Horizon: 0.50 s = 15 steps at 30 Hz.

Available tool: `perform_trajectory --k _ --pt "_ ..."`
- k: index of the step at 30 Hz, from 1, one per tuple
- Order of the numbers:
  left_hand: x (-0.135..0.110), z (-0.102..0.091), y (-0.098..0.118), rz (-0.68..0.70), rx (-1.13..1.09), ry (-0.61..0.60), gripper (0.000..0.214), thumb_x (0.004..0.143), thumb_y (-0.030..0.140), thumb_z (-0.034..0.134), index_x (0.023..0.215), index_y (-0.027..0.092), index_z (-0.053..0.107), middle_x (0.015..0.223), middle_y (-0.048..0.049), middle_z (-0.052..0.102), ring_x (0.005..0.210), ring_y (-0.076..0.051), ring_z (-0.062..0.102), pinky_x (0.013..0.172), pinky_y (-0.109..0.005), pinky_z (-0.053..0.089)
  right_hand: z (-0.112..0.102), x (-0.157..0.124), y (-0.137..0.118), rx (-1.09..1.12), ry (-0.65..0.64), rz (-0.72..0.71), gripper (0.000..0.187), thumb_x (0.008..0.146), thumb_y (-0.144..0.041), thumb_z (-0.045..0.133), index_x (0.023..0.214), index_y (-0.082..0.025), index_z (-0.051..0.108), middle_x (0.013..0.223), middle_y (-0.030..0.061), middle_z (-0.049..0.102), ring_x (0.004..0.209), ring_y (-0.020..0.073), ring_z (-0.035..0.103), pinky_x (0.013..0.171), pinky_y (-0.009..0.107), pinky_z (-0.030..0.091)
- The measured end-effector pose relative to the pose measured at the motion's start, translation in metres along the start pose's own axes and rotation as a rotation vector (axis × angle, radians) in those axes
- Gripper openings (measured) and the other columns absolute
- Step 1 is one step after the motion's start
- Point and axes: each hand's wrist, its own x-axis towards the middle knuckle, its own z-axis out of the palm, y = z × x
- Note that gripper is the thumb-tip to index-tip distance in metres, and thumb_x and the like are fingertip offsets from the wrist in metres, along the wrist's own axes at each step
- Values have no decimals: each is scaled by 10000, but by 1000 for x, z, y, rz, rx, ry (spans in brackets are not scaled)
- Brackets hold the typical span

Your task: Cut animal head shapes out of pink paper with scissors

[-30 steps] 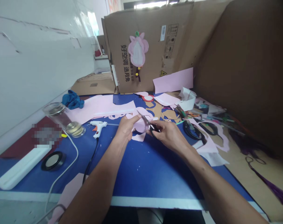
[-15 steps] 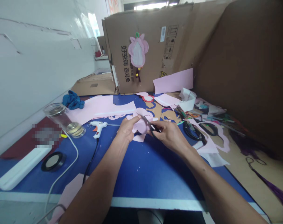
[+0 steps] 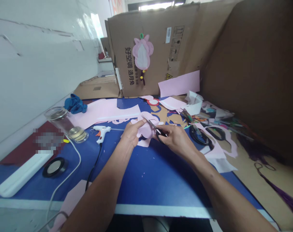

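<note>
Over the middle of the blue table, my left hand (image 3: 132,132) pinches a pink rounded paper or felt cutout (image 3: 146,130) between thumb and fingers. My right hand (image 3: 174,137) is closed round the dark handles of a pair of scissors (image 3: 151,123). Their blades point left and lie across the upper part of the cutout, close to my left thumb. Whether the blades are fully closed I cannot tell. Part of the cutout is hidden behind my left fingers. A pink scrap (image 3: 144,142) lies on the table just below it.
A white glue gun (image 3: 102,132) with a black cord lies left of my hands, near a glass jar (image 3: 66,124) and black tape roll (image 3: 54,167). Pink sheets (image 3: 103,109) lie behind. Scraps and a black cable coil (image 3: 201,137) are at right; a cardboard box (image 3: 158,54) stands behind.
Both hands and the cutout stay in nearly the same place. The scissor blades look slightly shifted and perhaps a little more open; otherwise the view moves only marginally.
</note>
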Motion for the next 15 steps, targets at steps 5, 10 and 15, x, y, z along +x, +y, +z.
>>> perform_trajectory --k 5,10,15 --pt "-1 0 6 -16 25 -39 294 659 205 886 916 121 770 839 -111 781 673 -209 705 668 -339 560 -1 0 2 -22 -5 5 170 888 -262 663 949 -217 814 714 -4 703 633 163 547 597 263 362" --pt "1 -10 20 11 94 -163 247 650 187 885 854 137 756 791 -83 753 652 -178 680 673 -312 550 -3 0 3 -35 -36 6 195 894 -275 646 974 -224 817 784 21 751 663 179 576 600 267 366" --pt "6 -19 22 6 181 -123 219 651 201 888 821 143 764 740 -65 730 598 -162 656 637 -306 540 -2 0 3 -55 -57 5 184 905 -287 643 948 -225 810 746 6 719 639 164 547 590 265 345"
